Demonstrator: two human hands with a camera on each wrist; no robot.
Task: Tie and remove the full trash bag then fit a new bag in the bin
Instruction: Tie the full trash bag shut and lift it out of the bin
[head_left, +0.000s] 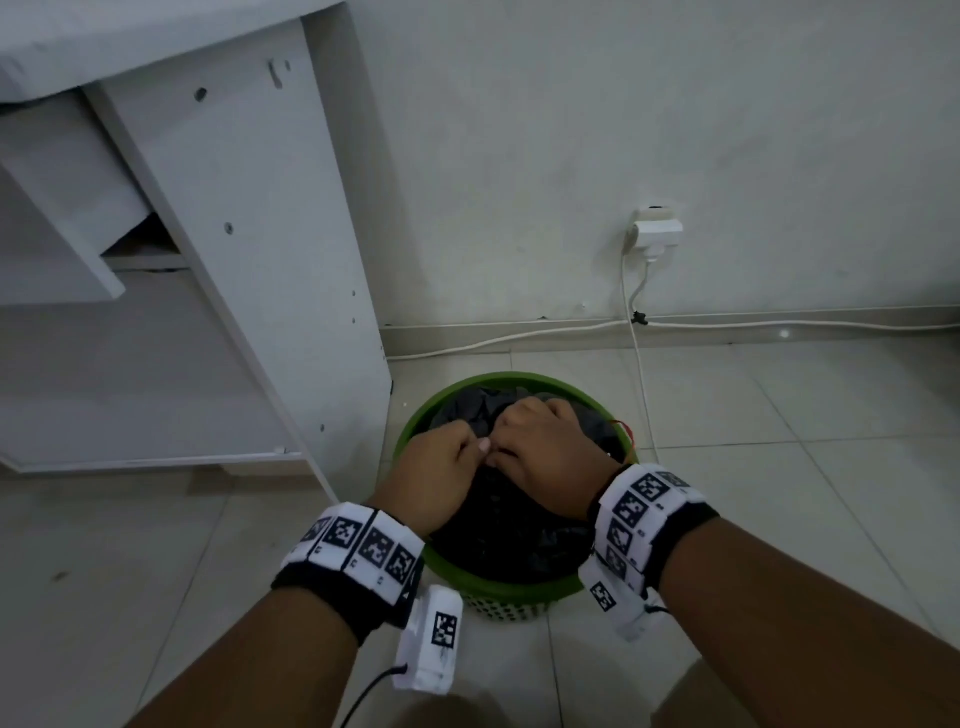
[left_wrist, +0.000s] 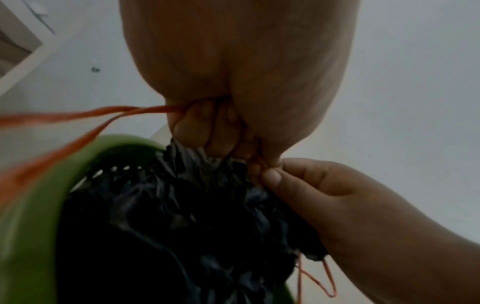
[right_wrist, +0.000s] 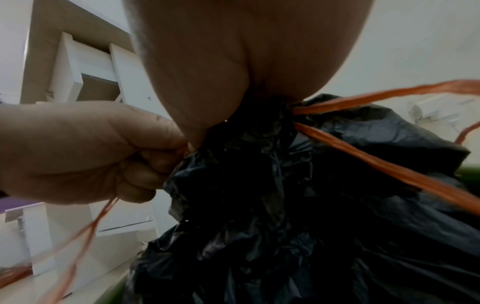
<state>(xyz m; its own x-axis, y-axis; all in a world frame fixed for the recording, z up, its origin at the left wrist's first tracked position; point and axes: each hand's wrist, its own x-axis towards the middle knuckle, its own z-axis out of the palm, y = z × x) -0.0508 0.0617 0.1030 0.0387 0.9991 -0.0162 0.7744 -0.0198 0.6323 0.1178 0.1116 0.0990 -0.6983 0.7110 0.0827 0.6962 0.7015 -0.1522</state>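
Green bin (head_left: 511, 590) is sitting on the tiled floor (head_left: 753, 467), lower centre of the head view, just beside a white cabinet (head_left: 249, 260) at the left of the frame. A black trash bag (head_left: 498, 530) is filling the bin, its top gathered into a bunch under both hands.

Left hand (head_left: 441, 478) is reaching in from the lower left, fingers curled tight. In the right wrist view, the left hand (right_wrist: 85, 152) is sitting at the left of the frame with its fingers (right_wrist: 145, 176) pinching a thin orange drawstring (right_wrist: 85, 232), which is trailing down toward the lower left.

Right hand (head_left: 540, 447) is meeting it over the bunched top, knuckles up, fingers curled down into the plastic. In the left wrist view, the right hand (left_wrist: 337, 205) is coming in from the right, its thumb and fingertip (left_wrist: 272, 176) pinching the orange string right at the neck of the bag (left_wrist: 182, 226). More orange strands (left_wrist: 78, 115) are running out of the left hand's fist (left_wrist: 233, 82) toward the left edge of that frame.

The two hands are touching each other above the middle of the bin. The bag is inside the bin, its green rim (left_wrist: 39, 195) showing around it.

A white plug (head_left: 655, 231) is sitting in the wall (head_left: 571, 130) at upper right, its cables (head_left: 519, 338) running down and along the baseboard. Marker bands are wrapping both wrists.
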